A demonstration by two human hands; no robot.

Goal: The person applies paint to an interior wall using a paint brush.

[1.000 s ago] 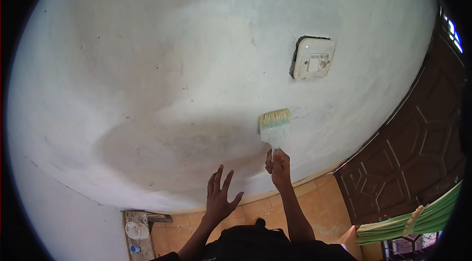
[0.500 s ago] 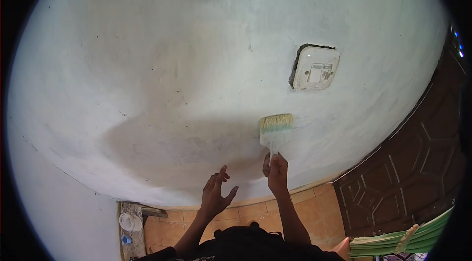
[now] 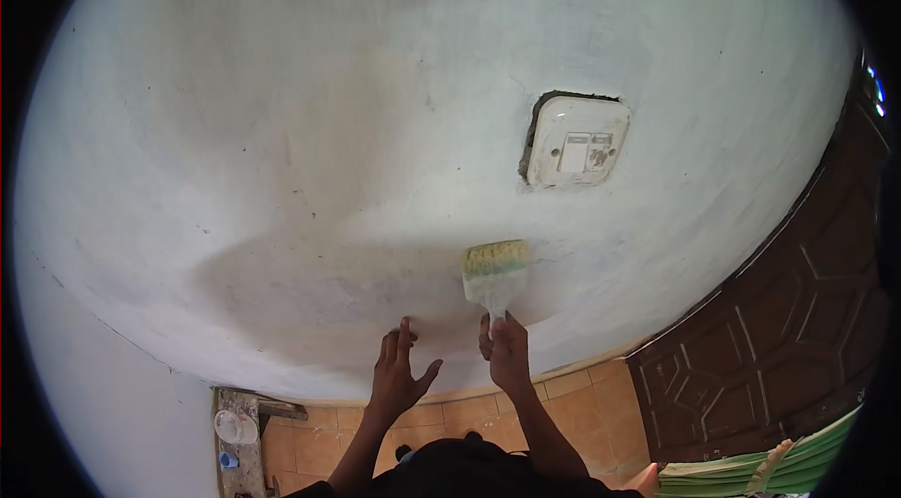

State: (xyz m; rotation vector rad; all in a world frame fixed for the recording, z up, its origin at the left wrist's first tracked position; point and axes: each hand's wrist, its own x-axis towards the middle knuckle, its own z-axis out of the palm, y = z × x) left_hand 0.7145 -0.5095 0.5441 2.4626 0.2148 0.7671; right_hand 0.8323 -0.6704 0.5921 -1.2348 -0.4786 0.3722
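Up close, the right hand (image 3: 508, 351) is clenched around the handle of a wide paintbrush (image 3: 495, 271), its bristles pressed to the pale wall (image 3: 282, 122) just above that hand. Beside it, the left hand (image 3: 398, 374) is spread open, fingers at the wall, holding nothing. Above and right of the brush sits a light switch (image 3: 574, 153); far right stands a brown door (image 3: 798, 329).

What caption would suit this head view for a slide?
Right hand holds a paintbrush against a pale wall below a switch; left hand open nearby.
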